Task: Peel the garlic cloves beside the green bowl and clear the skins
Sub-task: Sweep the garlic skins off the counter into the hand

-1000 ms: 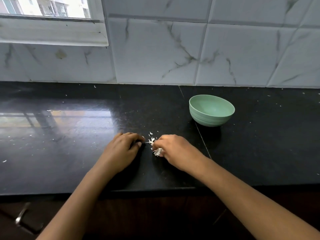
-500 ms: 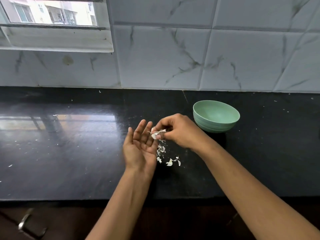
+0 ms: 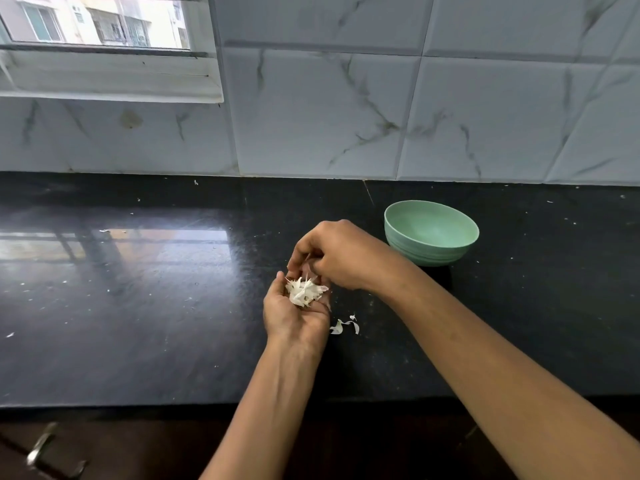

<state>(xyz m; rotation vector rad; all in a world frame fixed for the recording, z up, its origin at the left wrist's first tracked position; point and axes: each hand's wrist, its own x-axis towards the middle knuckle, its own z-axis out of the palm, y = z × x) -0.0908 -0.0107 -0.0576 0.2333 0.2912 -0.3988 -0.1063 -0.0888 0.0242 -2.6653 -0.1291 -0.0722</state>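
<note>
My left hand lies palm up just above the black counter, with a small heap of white garlic skins cupped in it. My right hand hovers over the left fingers, its fingertips bunched and curled down onto the top of the heap, pinching skins. A few loose skins lie on the counter just right of my left wrist. The green bowl stands to the right, behind my right wrist, and looks empty. No garlic clove shows anywhere.
A tiled wall rises at the back of the counter, and a window sill sits at the upper left. Tiny white flecks dot the counter. A metal cabinet handle shows below the front edge at the lower left.
Both hands lifted off the counter. My left hand turned palm up, and my right hand carried skins over and dropped them into it, building a heap.
</note>
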